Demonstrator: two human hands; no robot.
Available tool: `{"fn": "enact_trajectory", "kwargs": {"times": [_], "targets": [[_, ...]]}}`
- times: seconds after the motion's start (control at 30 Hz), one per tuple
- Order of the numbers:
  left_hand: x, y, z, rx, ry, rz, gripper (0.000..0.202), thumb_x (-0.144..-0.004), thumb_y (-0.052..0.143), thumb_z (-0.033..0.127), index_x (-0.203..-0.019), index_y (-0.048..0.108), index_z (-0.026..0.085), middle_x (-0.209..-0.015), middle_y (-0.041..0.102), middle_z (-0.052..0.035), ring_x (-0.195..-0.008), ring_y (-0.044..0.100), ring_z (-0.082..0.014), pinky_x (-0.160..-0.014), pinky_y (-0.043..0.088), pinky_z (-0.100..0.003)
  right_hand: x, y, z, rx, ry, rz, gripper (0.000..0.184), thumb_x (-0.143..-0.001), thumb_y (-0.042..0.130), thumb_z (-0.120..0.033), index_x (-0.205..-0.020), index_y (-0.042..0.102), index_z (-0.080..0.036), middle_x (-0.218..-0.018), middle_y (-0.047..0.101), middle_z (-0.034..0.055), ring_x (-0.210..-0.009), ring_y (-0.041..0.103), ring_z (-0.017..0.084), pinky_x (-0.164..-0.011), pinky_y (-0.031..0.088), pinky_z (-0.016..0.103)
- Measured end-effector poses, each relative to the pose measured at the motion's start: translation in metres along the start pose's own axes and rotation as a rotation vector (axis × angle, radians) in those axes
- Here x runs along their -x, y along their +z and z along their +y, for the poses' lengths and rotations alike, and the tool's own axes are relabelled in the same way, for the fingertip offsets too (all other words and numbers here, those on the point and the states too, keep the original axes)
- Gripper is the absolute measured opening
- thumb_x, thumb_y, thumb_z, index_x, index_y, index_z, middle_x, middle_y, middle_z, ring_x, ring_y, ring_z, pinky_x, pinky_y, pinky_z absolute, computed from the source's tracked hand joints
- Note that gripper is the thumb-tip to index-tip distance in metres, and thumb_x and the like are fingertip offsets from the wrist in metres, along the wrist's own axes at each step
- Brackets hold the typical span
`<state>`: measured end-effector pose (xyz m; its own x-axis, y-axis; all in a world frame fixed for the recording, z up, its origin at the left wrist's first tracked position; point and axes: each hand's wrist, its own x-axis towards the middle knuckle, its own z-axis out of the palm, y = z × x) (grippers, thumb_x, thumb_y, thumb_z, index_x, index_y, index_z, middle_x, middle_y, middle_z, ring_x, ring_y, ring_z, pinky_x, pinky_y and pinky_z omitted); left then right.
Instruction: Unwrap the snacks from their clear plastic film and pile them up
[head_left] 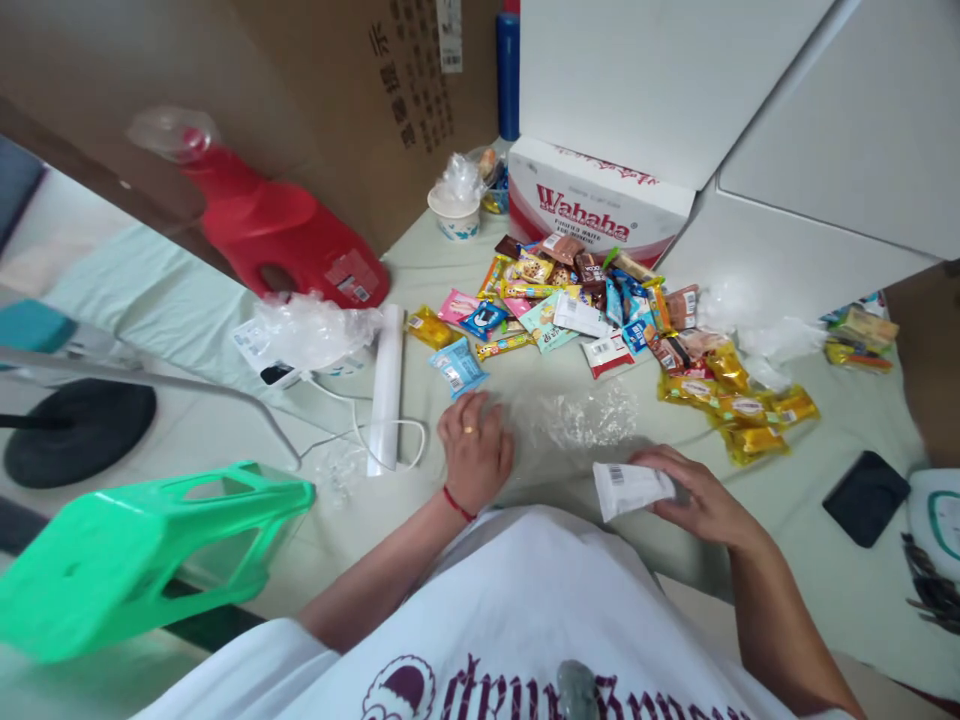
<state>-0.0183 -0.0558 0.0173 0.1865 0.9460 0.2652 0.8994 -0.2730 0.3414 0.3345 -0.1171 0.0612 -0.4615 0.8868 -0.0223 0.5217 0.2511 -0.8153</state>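
The white packet (630, 487) lay well in front of the Wahaha box (600, 215), at the table edge nearest the person. Its long axis ran almost level from side to side, and its free, barcoded end pointed toward the left hand (475, 450). The right hand (697, 495) pinched the packet's other end between thumb and curled fingers. The left hand rested palm down, fingers together and bent, on the edge of a clear plastic bag (585, 420) that lay between the box and the packet; it gripped nothing I could see. The box's face read "Wahaha" in red, with smaller lines beneath too fine to read. A pile of snack packets (577, 300) lay just in front of the box. Left of the box, a cardboard carton (390, 80) carried vertical Chinese characters.
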Motion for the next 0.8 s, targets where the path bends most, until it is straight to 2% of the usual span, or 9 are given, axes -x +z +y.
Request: {"fn": "enact_trajectory", "kwargs": {"times": [0.07, 0.13, 0.2, 0.27, 0.33, 0.43, 0.5, 0.63, 0.8], "targets": [[-0.022, -0.003, 0.008, 0.063, 0.166, -0.051, 0.047, -0.095, 0.050, 0.026, -0.140, 0.062, 0.018, -0.148, 0.058, -0.0183, -0.147, 0.042, -0.0344, -0.120, 0.029, -0.058, -0.006, -0.003, 0.005, -0.001, -0.027, -0.089, 0.045, -0.090, 0.072, -0.027, -0.134, 0.064, -0.031, -0.137, 0.066, 0.0099, -0.125, 0.064, 0.027, -0.103, 0.055, 0.043], [-0.047, 0.002, 0.019, 0.130, 0.337, -0.190, 0.055, -0.093, 0.051, 0.026, -0.148, 0.055, 0.020, -0.151, 0.056, -0.0166, -0.147, 0.043, -0.0321, -0.123, 0.024, -0.059, -0.012, -0.004, 0.011, 0.030, -0.043, -0.128, 0.045, -0.088, 0.073, -0.027, -0.132, 0.067, -0.029, -0.146, 0.062, 0.0110, -0.136, 0.058, 0.030, -0.110, 0.051, 0.047], [-0.068, 0.013, 0.032, 0.196, 0.371, -0.330, 0.050, -0.095, 0.048, 0.027, -0.144, 0.059, 0.023, -0.142, 0.064, -0.0130, -0.142, 0.050, -0.0290, -0.122, 0.028, -0.057, -0.015, -0.004, 0.016, 0.086, -0.037, -0.144, 0.043, -0.085, 0.075, -0.028, -0.128, 0.071, -0.028, -0.147, 0.061, 0.0118, -0.140, 0.054, 0.032, -0.115, 0.047, 0.052], [-0.082, 0.027, 0.041, 0.249, 0.264, -0.422, 0.041, -0.098, 0.047, 0.033, -0.133, 0.066, 0.023, -0.129, 0.071, -0.0108, -0.129, 0.060, -0.0267, -0.114, 0.041, -0.051, -0.014, -0.004, 0.020, 0.118, -0.015, -0.146, 0.043, -0.083, 0.076, -0.028, -0.125, 0.073, -0.026, -0.147, 0.062, 0.0129, -0.140, 0.054, 0.034, -0.117, 0.044, 0.054], [-0.088, 0.041, 0.046, 0.317, 0.115, -0.482, 0.044, -0.095, 0.057, 0.041, -0.133, 0.063, 0.020, -0.123, 0.072, -0.0113, -0.111, 0.068, -0.0250, -0.101, 0.052, -0.042, -0.008, -0.004, 0.022, 0.106, 0.012, -0.137, 0.043, -0.083, 0.076, -0.029, -0.125, 0.073, -0.025, -0.150, 0.059, 0.0134, -0.141, 0.053, 0.034, -0.117, 0.044, 0.054], [-0.085, 0.055, 0.047, 0.528, -0.087, -0.562, 0.075, -0.085, 0.073, 0.038, -0.150, 0.044, 0.016, -0.123, 0.072, -0.0126, -0.086, 0.072, -0.0196, -0.086, 0.058, -0.035, 0.003, -0.001, 0.023, 0.034, 0.043, -0.112, 0.043, -0.086, 0.074, -0.029, -0.129, 0.070, -0.026, -0.156, 0.054, 0.0129, -0.144, 0.050, 0.032, -0.116, 0.045, 0.052], [-0.079, 0.059, 0.046, 0.669, -0.174, -0.589, 0.086, -0.080, 0.076, 0.030, -0.155, 0.035, 0.015, -0.118, 0.073, -0.0111, -0.081, 0.071, -0.0173, -0.082, 0.058, -0.033, 0.007, 0.004, 0.025, -0.017, 0.048, -0.073, 0.045, -0.087, 0.073, -0.029, -0.131, 0.067, -0.027, -0.157, 0.053, 0.0126, -0.145, 0.049, 0.031, -0.116, 0.045, 0.051], [-0.068, 0.059, 0.046, 0.851, -0.197, -0.602, 0.091, -0.071, 0.074, 0.013, -0.154, 0.036, 0.016, -0.108, 0.070, -0.0056, -0.080, 0.066, -0.0143, -0.075, 0.057, -0.029, 0.006, 0.010, 0.026, -0.105, 0.099, 0.034, 0.046, -0.085, 0.076, -0.038, -0.129, 0.068, -0.025, -0.144, 0.063, 0.0130, -0.134, 0.058, 0.030, -0.111, 0.049, 0.046], [-0.066, 0.048, 0.030, 1.135, -0.162, -0.719, 0.084, -0.066, 0.069, 0.007, -0.146, 0.047, 0.023, -0.124, 0.060, -0.0066, -0.080, 0.059, -0.0079, -0.072, 0.053, -0.023, 0.010, -0.005, 0.015, -0.400, 0.234, 0.138, 0.056, -0.077, 0.082, -0.053, -0.122, 0.072, -0.023, -0.119, 0.072, 0.0101, -0.106, 0.069, 0.028, -0.091, 0.058, 0.039]]}}
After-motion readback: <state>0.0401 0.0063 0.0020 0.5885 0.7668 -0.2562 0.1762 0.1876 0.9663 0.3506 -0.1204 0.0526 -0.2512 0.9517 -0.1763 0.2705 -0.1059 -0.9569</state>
